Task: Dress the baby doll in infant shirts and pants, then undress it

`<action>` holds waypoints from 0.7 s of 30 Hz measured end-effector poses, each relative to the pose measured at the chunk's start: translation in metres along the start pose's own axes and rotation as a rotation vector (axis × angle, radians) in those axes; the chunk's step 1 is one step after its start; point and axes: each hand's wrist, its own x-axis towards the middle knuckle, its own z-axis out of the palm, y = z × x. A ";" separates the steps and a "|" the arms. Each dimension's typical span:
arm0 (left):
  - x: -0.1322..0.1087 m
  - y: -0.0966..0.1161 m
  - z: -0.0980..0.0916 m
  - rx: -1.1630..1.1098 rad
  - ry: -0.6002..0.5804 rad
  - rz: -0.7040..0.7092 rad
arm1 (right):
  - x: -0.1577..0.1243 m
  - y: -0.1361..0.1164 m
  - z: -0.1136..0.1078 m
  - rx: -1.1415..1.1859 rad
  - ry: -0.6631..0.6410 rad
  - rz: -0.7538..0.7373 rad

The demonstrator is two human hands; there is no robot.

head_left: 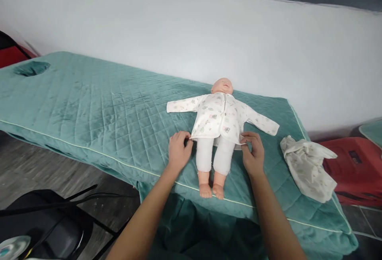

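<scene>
A baby doll [222, 86] lies on its back on the green quilted bed, its feet toward me. It wears a white printed baby jacket [213, 118], buttoned down the front, with both sleeves spread outward. My left hand [179, 150] pinches the jacket's lower left corner between thumb and fingers. At the opposite lower corner, my right hand [252, 150] grips the hem the same way. Below the hem show the doll's white cloth legs and bare plastic feet. The doll's hands are hidden in the sleeves.
Crumpled white printed cloth [308, 168] rests near the right end of the green bed [119, 104]. Beyond that end stands a red case [355, 168]. A white wall [149, 25] runs along the back. At lower left is a black object [44, 220] with cables.
</scene>
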 end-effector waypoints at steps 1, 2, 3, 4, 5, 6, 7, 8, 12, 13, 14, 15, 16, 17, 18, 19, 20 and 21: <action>0.000 0.000 0.000 0.028 0.005 0.002 | 0.000 0.001 0.000 0.002 -0.003 0.003; 0.000 0.001 -0.001 0.055 0.007 0.007 | -0.001 0.001 0.000 0.004 -0.004 0.007; 0.000 0.001 -0.001 0.079 0.006 0.015 | -0.001 0.002 0.000 0.007 -0.007 0.012; 0.000 0.002 -0.001 0.102 0.002 0.023 | -0.001 0.003 0.000 0.010 -0.010 0.020; 0.000 0.003 -0.001 0.127 -0.004 0.030 | -0.001 0.003 0.000 0.012 -0.017 0.031; 0.000 0.004 -0.001 0.152 -0.013 0.036 | -0.002 0.004 0.000 0.014 -0.026 0.045; 0.000 0.004 -0.001 0.174 -0.024 0.042 | -0.002 0.004 0.000 0.018 -0.036 0.058; 0.000 0.005 -0.001 0.193 -0.036 0.048 | -0.002 0.004 0.000 0.024 -0.047 0.071; -0.001 0.006 -0.001 0.208 -0.052 0.049 | -0.002 0.006 -0.001 0.078 -0.086 0.106; -0.001 0.006 -0.001 0.194 -0.050 0.045 | -0.002 0.006 -0.002 0.107 -0.093 0.111; -0.001 0.006 -0.001 0.173 -0.047 0.042 | -0.002 0.006 -0.002 0.149 -0.098 0.122; -0.001 0.005 -0.001 0.145 -0.045 0.040 | -0.002 0.007 -0.002 0.208 -0.094 0.139; -0.001 0.005 0.000 0.114 -0.043 0.037 | -0.003 0.008 -0.002 0.281 -0.078 0.163; 0.000 0.004 0.000 0.080 -0.041 0.034 | -0.003 0.009 -0.001 0.360 -0.047 0.198; 0.000 0.003 0.000 0.041 -0.037 0.029 | -0.003 0.011 0.000 0.435 -0.004 0.248; 0.000 0.001 0.000 -0.001 -0.033 0.024 | -0.003 0.013 0.001 0.491 0.047 0.315; 0.001 0.000 0.001 -0.050 -0.026 0.016 | -0.003 0.016 0.002 0.525 0.106 0.393; 0.001 -0.002 0.001 -0.108 -0.018 0.007 | -0.003 0.019 0.004 0.543 0.163 0.475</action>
